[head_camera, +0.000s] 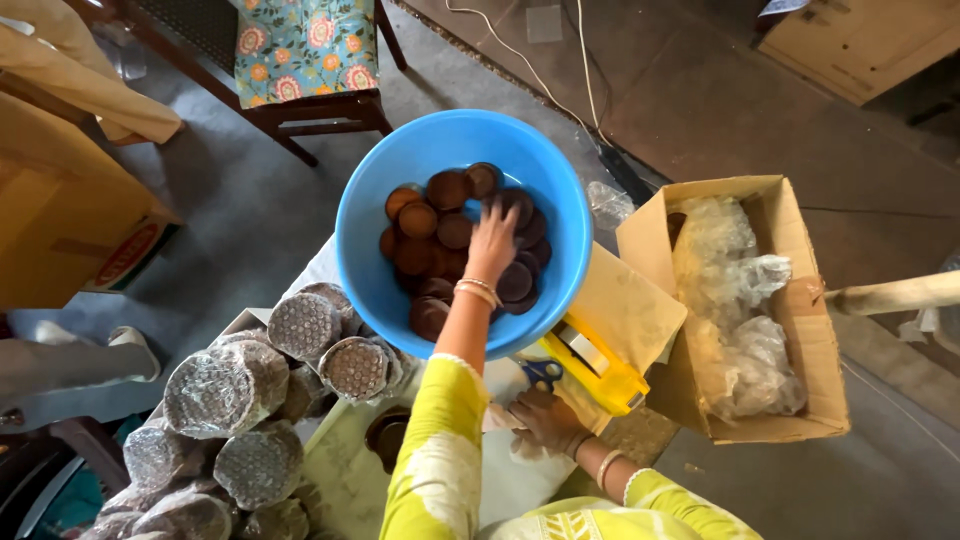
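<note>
A blue plastic bowl holds several round dark brown discs. My left hand reaches into it, with fingers spread over the discs on the right side and bangles on the wrist. My right hand rests knuckles up on the white table sheet, beside blue-handled scissors and a yellow tape dispenser. Its bent fingers touch something pale and crumpled, and the grip is hidden. A small stack of brown discs lies on the sheet left of my arm.
Several film-wrapped rolls of discs are piled at lower left. An open cardboard box with crumpled clear plastic stands at the right. A wooden chair with a floral cushion and a cable are beyond the bowl. Another carton stands at the left.
</note>
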